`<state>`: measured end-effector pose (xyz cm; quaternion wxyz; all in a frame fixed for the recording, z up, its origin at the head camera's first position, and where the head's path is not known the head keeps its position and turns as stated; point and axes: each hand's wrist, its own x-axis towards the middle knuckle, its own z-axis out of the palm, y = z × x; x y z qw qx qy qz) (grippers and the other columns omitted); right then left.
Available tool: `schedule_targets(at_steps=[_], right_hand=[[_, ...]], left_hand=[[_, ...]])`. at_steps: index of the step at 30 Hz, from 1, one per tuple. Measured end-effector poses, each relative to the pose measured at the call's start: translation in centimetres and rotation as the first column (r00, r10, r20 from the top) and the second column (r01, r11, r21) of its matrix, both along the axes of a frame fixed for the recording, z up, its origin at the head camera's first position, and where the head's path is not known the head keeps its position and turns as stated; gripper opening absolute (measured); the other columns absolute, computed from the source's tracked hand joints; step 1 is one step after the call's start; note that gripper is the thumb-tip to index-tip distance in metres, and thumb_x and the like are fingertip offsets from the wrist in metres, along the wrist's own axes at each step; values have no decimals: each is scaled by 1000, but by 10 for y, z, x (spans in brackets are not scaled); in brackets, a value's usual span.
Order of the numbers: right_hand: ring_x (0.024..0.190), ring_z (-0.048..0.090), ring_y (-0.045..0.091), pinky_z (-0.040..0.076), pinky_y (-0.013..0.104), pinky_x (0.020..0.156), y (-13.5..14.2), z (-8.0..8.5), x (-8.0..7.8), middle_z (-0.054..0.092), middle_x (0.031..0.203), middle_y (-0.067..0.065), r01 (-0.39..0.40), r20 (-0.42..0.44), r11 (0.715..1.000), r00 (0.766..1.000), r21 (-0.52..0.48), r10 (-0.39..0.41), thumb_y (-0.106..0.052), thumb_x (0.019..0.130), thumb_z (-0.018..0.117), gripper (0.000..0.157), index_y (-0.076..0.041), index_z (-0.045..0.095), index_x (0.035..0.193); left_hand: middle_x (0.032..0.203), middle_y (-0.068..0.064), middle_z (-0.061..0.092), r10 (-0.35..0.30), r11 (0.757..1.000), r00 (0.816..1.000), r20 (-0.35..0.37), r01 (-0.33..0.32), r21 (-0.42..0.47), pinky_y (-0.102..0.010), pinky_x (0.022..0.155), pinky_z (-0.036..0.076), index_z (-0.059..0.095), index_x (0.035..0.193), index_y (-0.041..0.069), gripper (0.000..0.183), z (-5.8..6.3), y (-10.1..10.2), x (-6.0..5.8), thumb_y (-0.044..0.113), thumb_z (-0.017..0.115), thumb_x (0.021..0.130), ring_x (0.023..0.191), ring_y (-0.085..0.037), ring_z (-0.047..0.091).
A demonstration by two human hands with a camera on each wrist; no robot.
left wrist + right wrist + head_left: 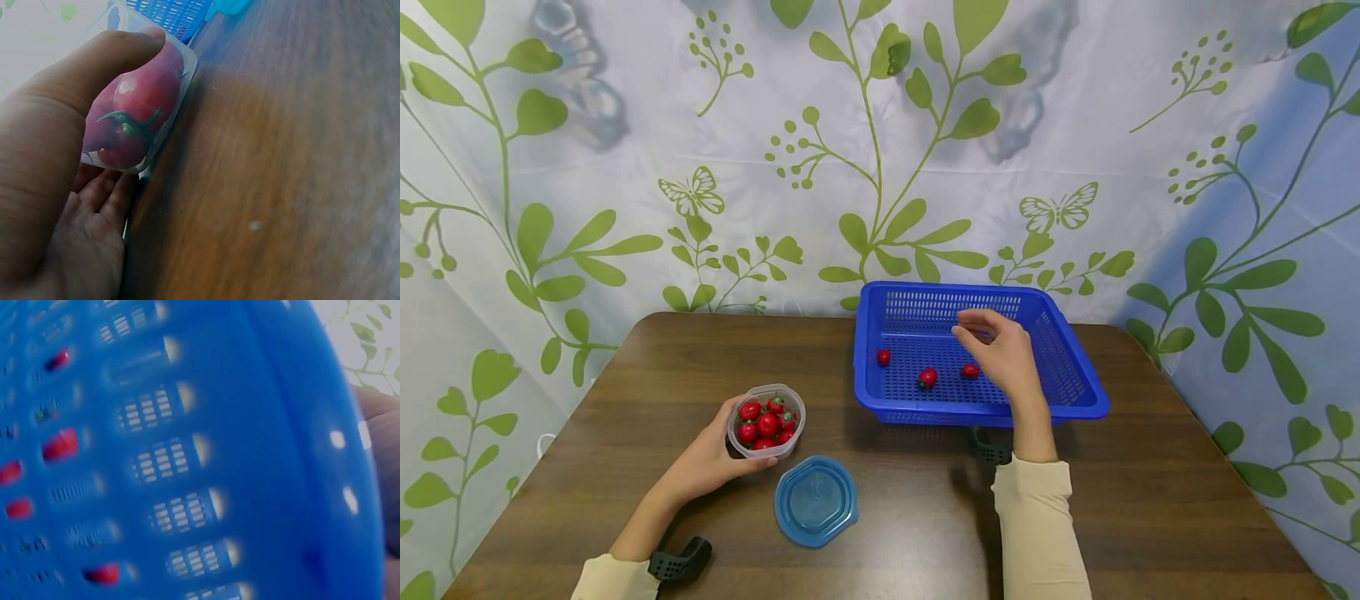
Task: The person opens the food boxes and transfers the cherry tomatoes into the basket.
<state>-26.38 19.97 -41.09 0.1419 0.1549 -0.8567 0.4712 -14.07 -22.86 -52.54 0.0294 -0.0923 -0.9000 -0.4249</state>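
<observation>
My left hand (709, 454) grips a small clear plastic container (801, 414) on the table, fingers along its far side and thumb at its near side. Red cherry tomatoes (767, 425), some with green stems, fill it; the left wrist view shows some of them through the container's wall (189, 62). Over the blue basket (868, 350) hovers my right hand (1003, 354), thumb and fingers apart in a loose curve with nothing visible between them. Three tomatoes (928, 378) lie on the basket floor. In the right wrist view the basket wall (262, 487) hides most of that hand.
A round blue lid (815, 502) lies flat on the brown wooden table (917, 508), just right of the container. Behind the table hangs a white curtain (737, 208) with green leaf prints, close to the basket's back rim.
</observation>
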Motion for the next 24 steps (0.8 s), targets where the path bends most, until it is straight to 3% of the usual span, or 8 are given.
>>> schedule_targets(at_steps=[15,24], right_hand=[[115,70,25,55,40,100,-45,5,9,73,122,15,-152,-14,979,988,-133,151,-19,95,77,34,-4,71,124],[118,69,26,53,44,103,-77,2,18,73,122,15,-239,2,954,970,-181,244,-21,94,78,35,-6,71,124]], left_hand=[[152,-22,47,9,1000,1000,6,-9,-6,-65,109,41,27,155,9,105,1,1,1,45,89,79,138,-46,48],[152,-22,47,8,1000,1000,3,-8,-6,-65,109,41,28,155,9,104,1,1,2,45,89,79,138,-45,48]])
